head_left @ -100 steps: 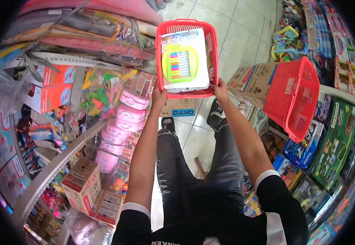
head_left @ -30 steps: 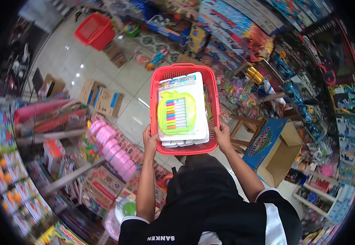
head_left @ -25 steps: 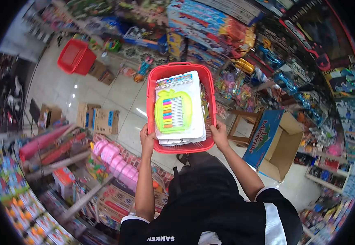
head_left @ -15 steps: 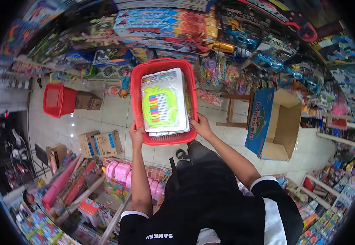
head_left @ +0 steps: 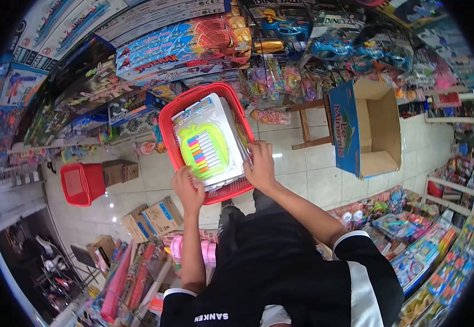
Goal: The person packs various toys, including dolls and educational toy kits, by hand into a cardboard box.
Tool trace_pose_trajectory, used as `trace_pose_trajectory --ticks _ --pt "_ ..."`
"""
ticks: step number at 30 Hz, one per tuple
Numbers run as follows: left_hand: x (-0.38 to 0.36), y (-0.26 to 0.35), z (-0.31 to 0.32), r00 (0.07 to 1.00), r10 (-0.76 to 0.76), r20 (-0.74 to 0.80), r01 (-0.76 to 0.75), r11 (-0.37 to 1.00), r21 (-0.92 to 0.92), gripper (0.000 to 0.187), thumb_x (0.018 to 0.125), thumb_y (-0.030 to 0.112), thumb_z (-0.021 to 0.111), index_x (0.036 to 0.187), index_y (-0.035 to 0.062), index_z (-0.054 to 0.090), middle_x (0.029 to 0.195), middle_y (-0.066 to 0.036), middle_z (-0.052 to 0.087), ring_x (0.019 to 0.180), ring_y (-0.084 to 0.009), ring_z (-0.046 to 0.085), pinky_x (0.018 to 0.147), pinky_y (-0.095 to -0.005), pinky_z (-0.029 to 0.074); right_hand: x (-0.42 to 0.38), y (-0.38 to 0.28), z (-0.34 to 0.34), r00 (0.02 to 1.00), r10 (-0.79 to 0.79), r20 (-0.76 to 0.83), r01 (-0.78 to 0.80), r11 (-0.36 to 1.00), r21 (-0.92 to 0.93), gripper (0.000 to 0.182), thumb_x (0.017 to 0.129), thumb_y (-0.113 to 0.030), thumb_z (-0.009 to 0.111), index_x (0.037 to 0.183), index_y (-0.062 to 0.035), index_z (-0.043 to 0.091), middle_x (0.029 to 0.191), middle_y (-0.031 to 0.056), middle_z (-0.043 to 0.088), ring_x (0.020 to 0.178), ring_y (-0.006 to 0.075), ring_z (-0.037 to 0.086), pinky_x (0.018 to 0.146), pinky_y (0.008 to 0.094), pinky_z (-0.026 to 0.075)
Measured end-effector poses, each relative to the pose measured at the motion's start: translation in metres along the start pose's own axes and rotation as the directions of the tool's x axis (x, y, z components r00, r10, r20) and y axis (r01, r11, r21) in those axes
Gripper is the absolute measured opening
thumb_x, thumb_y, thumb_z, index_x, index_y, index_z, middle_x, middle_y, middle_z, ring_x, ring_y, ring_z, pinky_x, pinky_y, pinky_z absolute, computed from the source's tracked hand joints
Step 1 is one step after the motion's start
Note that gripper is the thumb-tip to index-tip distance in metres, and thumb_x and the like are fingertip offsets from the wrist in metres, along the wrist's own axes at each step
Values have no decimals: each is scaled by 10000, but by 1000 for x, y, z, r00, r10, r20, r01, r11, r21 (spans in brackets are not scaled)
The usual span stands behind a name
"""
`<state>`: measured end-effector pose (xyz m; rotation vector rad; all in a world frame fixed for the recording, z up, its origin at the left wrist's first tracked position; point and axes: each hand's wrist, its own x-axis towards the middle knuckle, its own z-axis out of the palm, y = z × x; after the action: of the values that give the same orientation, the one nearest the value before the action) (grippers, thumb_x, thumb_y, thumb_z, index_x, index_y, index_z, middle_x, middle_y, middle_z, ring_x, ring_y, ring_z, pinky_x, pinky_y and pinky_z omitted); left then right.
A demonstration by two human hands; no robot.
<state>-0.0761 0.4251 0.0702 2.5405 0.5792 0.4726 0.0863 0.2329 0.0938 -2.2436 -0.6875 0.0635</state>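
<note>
A red plastic basket [head_left: 228,192] stands tilted in front of me. Inside it lies a stack of flat white packages. On the top one, a green apple-shaped board [head_left: 220,143] shows through clear wrapping, with a row of colourful markers [head_left: 204,154] across it. My left hand [head_left: 189,189] is at the stack's lower left corner, its fingers bent and apart. Over the basket's right side, my right hand [head_left: 261,166] has its fingers spread beside the stack's edge. Whether either hand presses on the packages is hard to tell.
A blue open carton [head_left: 351,131] stands by a wooden stool [head_left: 308,128] on the right. Another red basket [head_left: 81,184] and cardboard boxes [head_left: 152,219] sit on the tiled floor at left. Shelves of boxed toys [head_left: 182,46] line the far side.
Both hands have left the basket's rim and come over the stack, the right one shifting up and inward. The basket now appears turned slightly anticlockwise and further left; the view has shifted too.
</note>
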Motion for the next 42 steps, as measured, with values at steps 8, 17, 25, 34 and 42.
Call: trace_pose_trajectory --ticks 8,17,25,34,42 --pt "13 7 2 952 121 281 -101 991 -85 462 858 166 532 1261 -37 432 1357 -241 379 1231 -408 377 1025 -471 312 -26 -48 36 981 195 17 -191 974 -118 474 797 -134 599 1163 103 412 1088 300 505 1017 431 467 900 458 376" --pt "-10 -18 -16 909 269 319 -123 903 -412 470 872 194 556 1266 -37 445 1320 -293 398 1236 -445 369 1039 -443 305 -62 -56 43 943 286 -168 -280 958 59 425 819 -104 595 1201 25 462 1036 269 568 956 419 558 815 465 441" --pt "1 0 9 830 -149 538 359 880 -310 729 853 349 578 1284 -178 318 1304 -375 357 1242 -464 346 1048 -425 288 -101 -60 39 968 233 -91 -245 955 -166 465 743 -177 689 1154 3 568 1249 224 410 1147 393 374 981 428 340" --pt "-4 32 4 722 -334 606 614 714 -337 759 832 408 611 1320 -104 335 1251 -329 423 1040 -363 554 922 -384 418 -86 -39 12 968 226 -107 -235 969 -76 203 706 -156 720 817 -42 593 956 127 483 985 316 443 813 407 390" --pt "-16 68 20 727 -520 449 686 579 -441 697 856 376 621 1323 -64 348 1187 -183 486 920 -236 583 736 -324 496 -30 13 -35 935 225 274 -354 638 684 209 812 17 599 935 -57 447 913 41 530 802 75 511 704 218 406"
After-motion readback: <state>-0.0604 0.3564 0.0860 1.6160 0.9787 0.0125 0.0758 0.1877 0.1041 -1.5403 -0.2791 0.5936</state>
